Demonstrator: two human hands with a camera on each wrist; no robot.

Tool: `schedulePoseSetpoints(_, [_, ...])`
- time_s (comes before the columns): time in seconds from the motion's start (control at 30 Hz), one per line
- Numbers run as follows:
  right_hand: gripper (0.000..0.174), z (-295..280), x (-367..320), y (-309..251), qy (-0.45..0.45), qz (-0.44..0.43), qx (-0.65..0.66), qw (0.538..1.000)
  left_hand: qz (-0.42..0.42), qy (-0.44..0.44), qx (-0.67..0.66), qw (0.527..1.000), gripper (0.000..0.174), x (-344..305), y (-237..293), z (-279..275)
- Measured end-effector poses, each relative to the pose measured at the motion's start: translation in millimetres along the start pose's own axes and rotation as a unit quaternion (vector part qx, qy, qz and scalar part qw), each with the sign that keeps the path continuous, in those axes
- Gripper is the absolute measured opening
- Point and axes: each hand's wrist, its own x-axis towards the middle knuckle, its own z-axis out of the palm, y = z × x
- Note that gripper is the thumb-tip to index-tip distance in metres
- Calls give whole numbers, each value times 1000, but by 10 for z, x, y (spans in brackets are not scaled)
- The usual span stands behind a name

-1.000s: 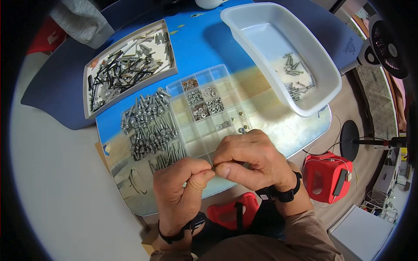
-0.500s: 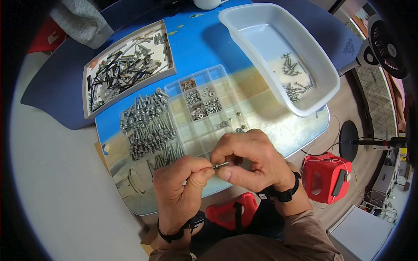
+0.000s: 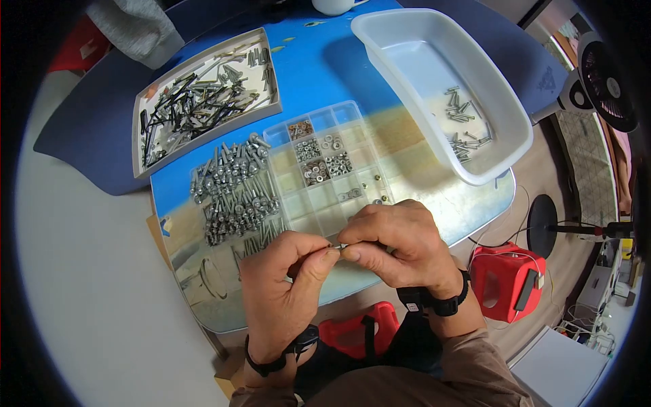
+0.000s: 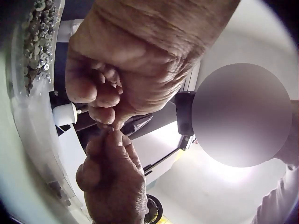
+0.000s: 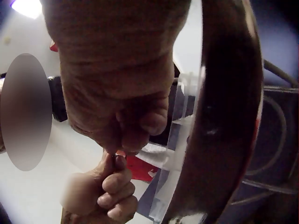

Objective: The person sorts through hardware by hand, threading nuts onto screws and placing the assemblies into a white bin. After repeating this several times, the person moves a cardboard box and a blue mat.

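Above the table's front edge, my left hand (image 3: 288, 285) pinches a small metal bolt (image 3: 342, 247) between thumb and forefinger. My right hand (image 3: 400, 244) meets it from the other side, thumb and forefinger pinching the bolt's other end. Fingertips hide most of the bolt, so whether a nut sits on it I cannot tell. In the left wrist view the left hand (image 4: 131, 60) is above the right hand (image 4: 114, 182), their fingertips together. The right wrist view shows the right hand (image 5: 117, 79) over the left hand (image 5: 117, 191), a dark speck of metal between them.
Beyond the hands lies a clear divided box (image 3: 295, 205) with nuts and washers in several compartments. Piled bolts (image 3: 234, 169) lie left of it. A shallow tray (image 3: 217, 140) of assorted fasteners is at back left, a white tub (image 3: 400, 88) with screws at back right.
The bolt's shaft stuck out visibly between the hands half a second ago; now the right fingertips have closed over it. Both hands have risen slightly in the head view.
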Motion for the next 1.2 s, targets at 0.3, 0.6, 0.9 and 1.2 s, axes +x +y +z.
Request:
schedulePoseSetpoints(0.3, [12, -5, 28, -30, -51, 9, 5, 999, 32, -26, 12, 999, 9, -2, -7, -54])
schedulePoseSetpoints(0.6, [16, 13, 8, -52, -37, 21, 30, 999, 67, -22, 27, 997, 8, 4, 23, -62])
schedulePoseSetpoints(0.9, [12, 3, 23, -106, -12, 46, 56, 997, 88, -34, 40, 995, 9, 22, 30, -72])
schedulePoseSetpoints(1.2, [11, -4, 2, 7, -36, -15, 13, 999, 91, -43, 57, 993, 8, 21, 28, -79])
